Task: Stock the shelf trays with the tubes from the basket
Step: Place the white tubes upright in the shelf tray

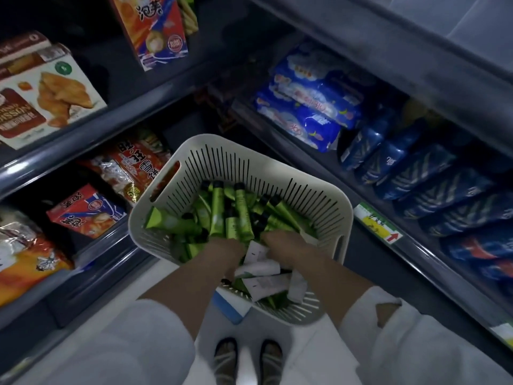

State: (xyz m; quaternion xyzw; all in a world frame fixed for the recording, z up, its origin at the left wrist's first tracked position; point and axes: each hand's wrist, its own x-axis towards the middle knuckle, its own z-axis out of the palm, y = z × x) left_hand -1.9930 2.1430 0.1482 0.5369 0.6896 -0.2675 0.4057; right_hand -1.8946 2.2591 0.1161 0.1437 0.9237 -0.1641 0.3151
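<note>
While dark shelves [166,87] of snack boxes and blue packs rise on both sides, a pale slotted basket [277,173] sits low between them, heaped with green tubes [216,215] and some white tubes [263,266]. Both hands dig into the heap: left hand [222,252], right hand [286,245]; their fingers are buried, so grip cannot be told.
</note>
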